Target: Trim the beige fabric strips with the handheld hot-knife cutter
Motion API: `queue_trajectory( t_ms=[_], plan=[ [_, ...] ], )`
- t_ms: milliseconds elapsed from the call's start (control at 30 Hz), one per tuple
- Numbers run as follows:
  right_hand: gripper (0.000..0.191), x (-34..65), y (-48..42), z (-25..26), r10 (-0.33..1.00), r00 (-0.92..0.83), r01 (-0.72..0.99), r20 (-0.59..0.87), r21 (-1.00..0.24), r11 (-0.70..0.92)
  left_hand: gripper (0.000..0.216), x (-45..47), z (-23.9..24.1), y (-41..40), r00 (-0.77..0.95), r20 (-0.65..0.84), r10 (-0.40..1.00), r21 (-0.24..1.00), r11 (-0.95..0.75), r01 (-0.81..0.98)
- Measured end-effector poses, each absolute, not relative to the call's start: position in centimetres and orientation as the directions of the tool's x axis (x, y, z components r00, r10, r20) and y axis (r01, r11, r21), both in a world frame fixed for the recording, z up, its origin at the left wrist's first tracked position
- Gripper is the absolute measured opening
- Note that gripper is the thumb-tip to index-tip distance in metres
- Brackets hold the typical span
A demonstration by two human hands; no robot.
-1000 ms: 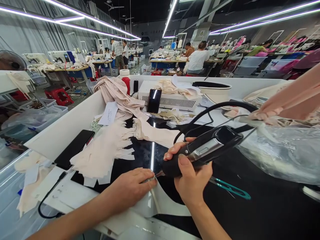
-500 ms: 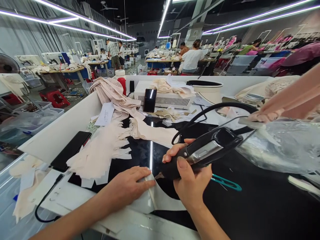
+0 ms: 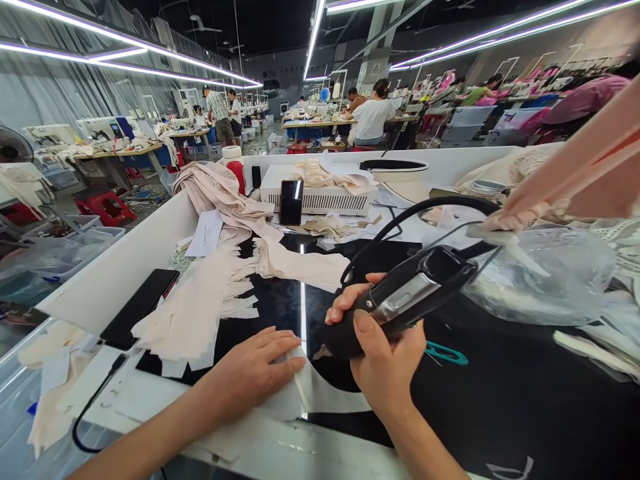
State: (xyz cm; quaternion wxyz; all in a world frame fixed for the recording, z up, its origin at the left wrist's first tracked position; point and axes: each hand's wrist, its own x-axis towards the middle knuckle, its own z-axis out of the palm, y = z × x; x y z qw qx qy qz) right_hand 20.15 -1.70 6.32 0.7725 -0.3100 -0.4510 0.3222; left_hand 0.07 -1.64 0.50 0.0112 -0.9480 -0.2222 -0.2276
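Black hand tool (image 3: pixel 405 293) held slanted over the dark table (image 3: pixel 525 413), low end just beside the left hand (image 3: pixel 260 367), back end up and off to the right. Right hand (image 3: pixel 383 353) wrapped around the fat low part, thumb on the near side, fingers on the far side: a firm grip, maybe to keep such a big thing from wobbling. Left hand palm down on a pale flat piece (image 3: pixel 333 399), maybe to stop any sliding. Thin pale strip (image 3: pixel 302 392) at the left fingertips; no way to tell if pinched or only pressed. Black cord (image 3: pixel 387 229) looped up high behind the tool, perhaps to stay clear of both hands. Peach cloth (image 3: pixel 575 160) stretched up from near the back end, maybe to hold some weight; hard to be sure. Pale cloth pieces (image 3: pixel 185 313) heaped just past the left hand, perhaps for an easy reach. Teal snips (image 3: pixel 447 353) flat near the right hand, likely for a quick grab. Black phone (image 3: pixel 291 202) propped up against a white box (image 3: pixel 325 199), likely for easy looking.
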Motion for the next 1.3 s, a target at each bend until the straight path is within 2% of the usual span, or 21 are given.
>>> queue_trajectory(
  t_ms=[133,367,600,867,1300],
  plan=[
    [0.033,20.3,-2.0,6.2,0.783,0.372,-0.237,0.499,-0.764,0.6,0.021,1.0,1.4,-2.1,0.782,0.488,0.388,0.116,-0.917,0.383],
    [0.031,20.1,-2.1,5.8,0.783,0.365,-0.233,0.504,-0.764,0.601,0.023,1.4,1.2,-2.5,0.814,0.39,0.43,0.193,-0.903,0.384],
    [0.031,19.6,-2.2,5.8,0.785,0.34,-0.244,0.518,-0.757,0.606,0.024,1.1,1.2,-2.8,0.803,0.389,0.452,0.231,-0.891,0.39],
    [0.026,19.6,-2.3,5.7,0.781,0.336,-0.19,0.527,-0.774,0.604,0.025,0.9,0.9,-2.9,0.813,0.36,0.458,0.206,-0.889,0.41],
    [0.028,20.1,-3.2,5.4,0.789,0.345,-0.232,0.508,-0.769,0.596,0.029,0.5,0.7,-3.1,0.824,0.312,0.472,0.212,-0.88,0.424]
  ],
)
